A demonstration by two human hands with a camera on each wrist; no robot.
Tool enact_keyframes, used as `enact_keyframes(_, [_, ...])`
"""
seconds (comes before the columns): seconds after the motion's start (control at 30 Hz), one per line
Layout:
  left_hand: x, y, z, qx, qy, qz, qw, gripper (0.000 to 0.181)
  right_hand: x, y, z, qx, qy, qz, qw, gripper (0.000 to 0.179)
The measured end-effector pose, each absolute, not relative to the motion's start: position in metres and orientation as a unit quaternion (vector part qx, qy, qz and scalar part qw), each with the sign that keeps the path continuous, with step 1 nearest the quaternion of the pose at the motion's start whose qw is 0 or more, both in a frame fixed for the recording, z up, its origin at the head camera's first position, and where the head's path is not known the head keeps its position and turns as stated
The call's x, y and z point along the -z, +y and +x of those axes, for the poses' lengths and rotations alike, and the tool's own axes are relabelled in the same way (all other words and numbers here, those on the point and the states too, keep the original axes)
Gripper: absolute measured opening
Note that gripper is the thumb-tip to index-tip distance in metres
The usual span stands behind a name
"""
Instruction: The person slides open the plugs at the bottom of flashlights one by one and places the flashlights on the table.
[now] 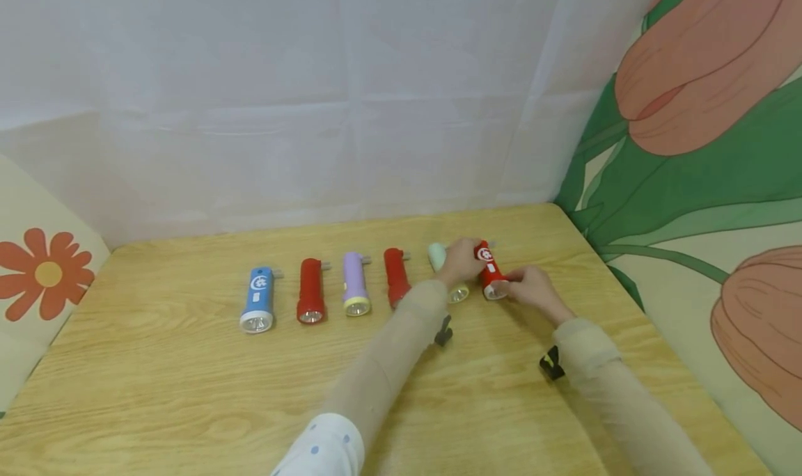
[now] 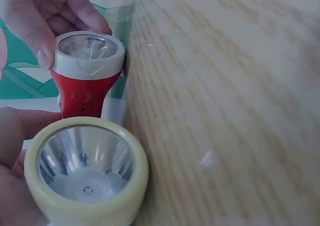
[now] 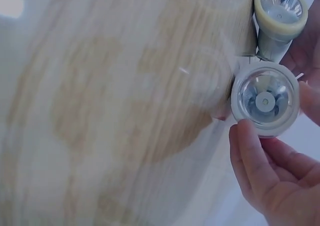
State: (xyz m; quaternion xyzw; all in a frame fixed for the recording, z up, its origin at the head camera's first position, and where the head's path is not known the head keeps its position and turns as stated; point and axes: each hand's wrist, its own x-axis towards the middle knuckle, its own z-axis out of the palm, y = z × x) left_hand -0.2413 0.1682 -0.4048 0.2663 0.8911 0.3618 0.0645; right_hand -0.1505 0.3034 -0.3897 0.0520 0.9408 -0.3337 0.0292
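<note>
A red flashlight (image 1: 489, 271) with a white head lies at the right end of a row of flashlights. My left hand (image 1: 460, 262) holds its body near the tail, partly covering the mint-green flashlight (image 1: 436, 255) beside it. Around the white head, my right hand (image 1: 535, 291) pinches with thumb and fingers. In the left wrist view the mint flashlight's cream rim (image 2: 142, 171) is in front, with the red flashlight (image 2: 82, 93) behind. The right wrist view shows the right hand's fingers (image 3: 250, 156) against the white rim (image 3: 240, 113).
To the left lie a blue flashlight (image 1: 260, 295), a red one (image 1: 310, 288), a purple one (image 1: 354, 281) and another red one (image 1: 395, 274), partly behind my left arm. Folding plug prongs stick out from several. A wooden table (image 1: 188, 392) meets a white cloth backdrop (image 1: 250, 149).
</note>
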Motion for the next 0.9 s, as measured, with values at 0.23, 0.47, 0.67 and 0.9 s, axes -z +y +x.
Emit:
enact_keyframes(0.23, [0.401, 0.162, -0.239, -0.352, 0.889, 0.287, 0.055, 0.03, 0.391, 0.304, -0.155, 0.332, 0.942, 0.047, 0.025, 0.038])
enact_keyframes(0.47, [0.393, 0.145, -0.229, -0.392, 0.868, 0.301, 0.036, 0.037, 0.39, 0.307, -0.16, 0.348, 0.936, 0.033, 0.049, 0.037])
enact_keyframes(0.67, [0.383, 0.118, -0.216, -0.501, 0.821, 0.267, 0.065, 0.04, 0.392, 0.31, -0.16, 0.352, 0.934, 0.035, 0.06, 0.043])
enact_keyframes(0.9, [0.376, 0.08, -0.204, -0.573, 0.783, 0.231, 0.067, 0.039, 0.391, 0.321, -0.156, 0.324, 0.945, 0.044, 0.026, 0.051])
